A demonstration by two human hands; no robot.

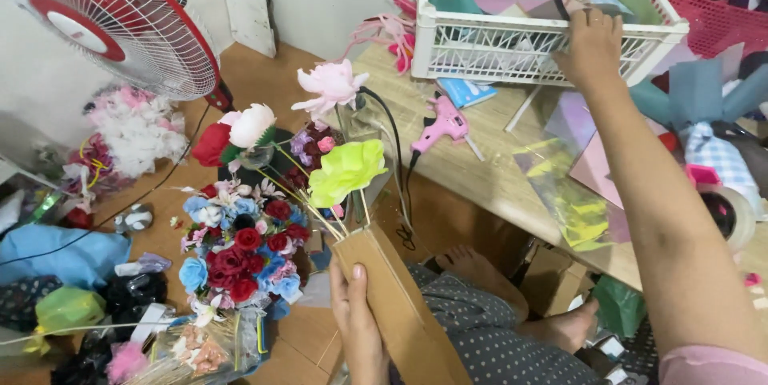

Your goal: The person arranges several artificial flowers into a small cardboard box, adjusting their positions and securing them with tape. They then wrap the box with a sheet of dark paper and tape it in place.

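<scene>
Currently, head view, item by item. Left hand (358, 322): closed around the lower part of a brown cardboard sleeve (398, 306), thumb laid along its face. Several thin stems are seated in the sleeve's top; on them a lime-green paper flower (346, 170), a pink flower (330, 86) and a white and red pair (237, 133) are carried, upright and fanned apart. Right hand (592, 45): stretched out to the white plastic crate (512, 49) on the bench (480, 157), fingers curled over its front rim among coloured paper sheets; whether a sheet is gripped cannot be told. A pink glue gun (442, 127) is lain just beside the crate, untouched. A finished red and blue bouquet (240, 257) is stood on the floor, near a fan (112, 21). Judged status: stems gathered, wrapping not yet applied.
</scene>
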